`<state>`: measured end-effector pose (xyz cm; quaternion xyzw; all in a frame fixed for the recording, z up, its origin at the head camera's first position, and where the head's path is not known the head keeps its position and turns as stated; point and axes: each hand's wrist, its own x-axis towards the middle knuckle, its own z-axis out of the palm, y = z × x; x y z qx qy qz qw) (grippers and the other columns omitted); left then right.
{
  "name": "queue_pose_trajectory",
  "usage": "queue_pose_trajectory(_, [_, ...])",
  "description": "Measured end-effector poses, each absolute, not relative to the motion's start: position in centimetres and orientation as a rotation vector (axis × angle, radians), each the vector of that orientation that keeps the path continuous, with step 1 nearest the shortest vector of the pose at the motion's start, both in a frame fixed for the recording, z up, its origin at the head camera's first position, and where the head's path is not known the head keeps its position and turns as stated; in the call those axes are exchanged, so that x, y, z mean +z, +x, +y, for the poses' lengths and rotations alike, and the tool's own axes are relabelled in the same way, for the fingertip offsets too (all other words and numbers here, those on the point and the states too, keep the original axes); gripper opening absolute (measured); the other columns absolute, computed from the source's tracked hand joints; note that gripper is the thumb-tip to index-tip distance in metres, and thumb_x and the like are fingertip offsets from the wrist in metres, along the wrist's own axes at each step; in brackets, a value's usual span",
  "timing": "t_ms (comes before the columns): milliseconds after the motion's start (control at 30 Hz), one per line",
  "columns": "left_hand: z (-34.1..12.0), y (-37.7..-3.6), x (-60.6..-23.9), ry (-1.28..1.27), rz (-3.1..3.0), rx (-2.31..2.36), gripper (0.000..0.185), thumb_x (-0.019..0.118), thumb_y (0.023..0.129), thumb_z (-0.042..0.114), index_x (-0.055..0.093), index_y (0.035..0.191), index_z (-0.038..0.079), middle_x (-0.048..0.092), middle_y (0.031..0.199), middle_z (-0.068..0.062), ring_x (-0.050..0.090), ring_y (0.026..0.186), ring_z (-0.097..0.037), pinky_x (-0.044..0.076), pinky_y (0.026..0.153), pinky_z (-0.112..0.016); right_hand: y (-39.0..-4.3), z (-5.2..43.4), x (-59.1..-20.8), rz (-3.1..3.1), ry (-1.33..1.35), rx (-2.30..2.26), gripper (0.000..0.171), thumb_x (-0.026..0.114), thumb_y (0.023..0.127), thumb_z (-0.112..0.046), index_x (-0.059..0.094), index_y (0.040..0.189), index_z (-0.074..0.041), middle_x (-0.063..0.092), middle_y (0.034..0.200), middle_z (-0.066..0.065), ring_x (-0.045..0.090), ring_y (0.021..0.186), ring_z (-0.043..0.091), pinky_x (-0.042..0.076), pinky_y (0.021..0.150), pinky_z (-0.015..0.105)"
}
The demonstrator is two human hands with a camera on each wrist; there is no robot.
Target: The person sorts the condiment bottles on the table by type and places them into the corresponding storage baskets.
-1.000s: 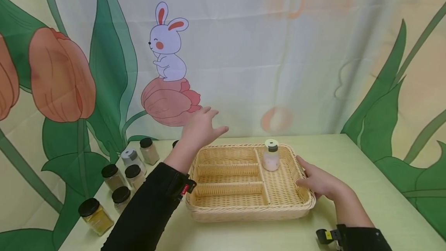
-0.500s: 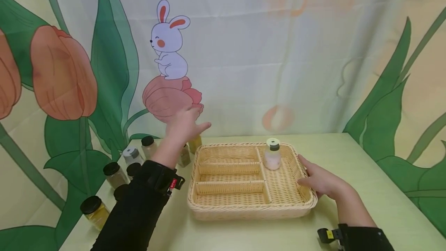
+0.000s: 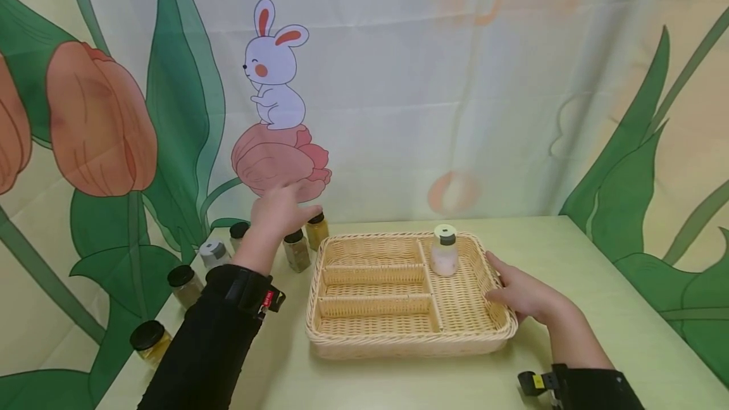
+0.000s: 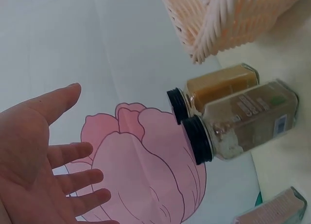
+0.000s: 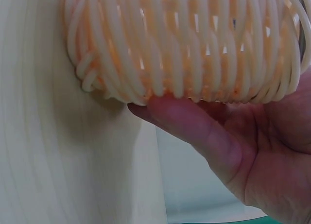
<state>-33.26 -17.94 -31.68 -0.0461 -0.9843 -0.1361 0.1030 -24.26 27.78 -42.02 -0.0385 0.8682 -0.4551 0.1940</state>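
Observation:
My left hand (image 3: 277,212) reaches over the back left of the table with nothing in it. In the left wrist view its fingers are spread and apart from a jar of grey-brown spice (image 4: 250,118) and a jar of yellow spice (image 4: 221,89), both with black lids. My right hand (image 3: 526,291) grips the right rim of the divided wicker basket (image 3: 398,348); in the right wrist view a finger (image 5: 194,129) presses against the weave from below. Upright in the basket's right compartment is a pale jar (image 3: 444,259) with a light lid.
Along the table's left side stand more spice jars, among them a grey-lidded one (image 3: 214,254), a brown one (image 3: 185,286) and a yellow one (image 3: 151,343). My left sleeve hides part of that group. A printed curtain (image 3: 376,112) hangs behind the table (image 3: 569,258).
My left hand has moved left and slightly down from above the basket's left corner, uncovering the grey-brown and yellow jars at the back. My right hand and the basket stay in place.

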Motion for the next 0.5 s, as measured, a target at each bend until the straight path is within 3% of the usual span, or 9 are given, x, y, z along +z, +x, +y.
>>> queue_pose_trajectory(500, [-21.2, -33.4, -32.0, 0.048, -2.994, -0.418, 0.087, 0.066, 0.091, 0.059, 0.036, 0.159, 0.015, 0.032, 0.16, -0.022, 0.033, 0.138, -0.052, 0.033, 0.099, -0.077, -24.2, 27.8, -42.0, 2.445, -0.121, -1.278, 0.092, 0.061, 0.099, -0.011, -0.004, 0.164, -0.013, 0.028, 0.15, 0.041, 0.067, 0.07, 0.028, 0.056, 0.053, 0.046])
